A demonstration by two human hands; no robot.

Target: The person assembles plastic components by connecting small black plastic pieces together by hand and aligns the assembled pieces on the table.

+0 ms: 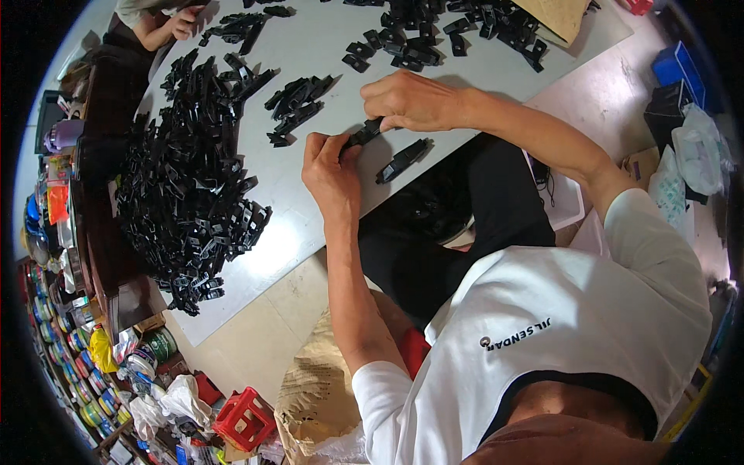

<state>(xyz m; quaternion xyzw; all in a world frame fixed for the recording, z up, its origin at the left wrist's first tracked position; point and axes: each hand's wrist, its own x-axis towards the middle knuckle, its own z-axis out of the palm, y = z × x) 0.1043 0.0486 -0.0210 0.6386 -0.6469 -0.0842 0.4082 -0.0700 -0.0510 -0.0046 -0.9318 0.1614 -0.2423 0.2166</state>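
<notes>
Over the near edge of the white table (267, 271), both hands are closed on a long black plastic part (363, 135). My left hand (332, 169) pinches its near left end between thumb and fingers. At the other end my right hand (411, 102) grips it with bent fingers, which hide that end. A similar long black plastic piece (404, 160) lies just to the right, at the table's edge. Several more black pieces (297, 107) sit in a small group beyond my left hand.
A large heap of black plastic parts (186, 170) covers the table's left. Smaller black pieces (418, 43) lie scattered at the far side beside a cardboard box (554, 19). Another person's hand (184, 23) rests far left. A paper sack (318, 387) and red crate (244, 418) stand below.
</notes>
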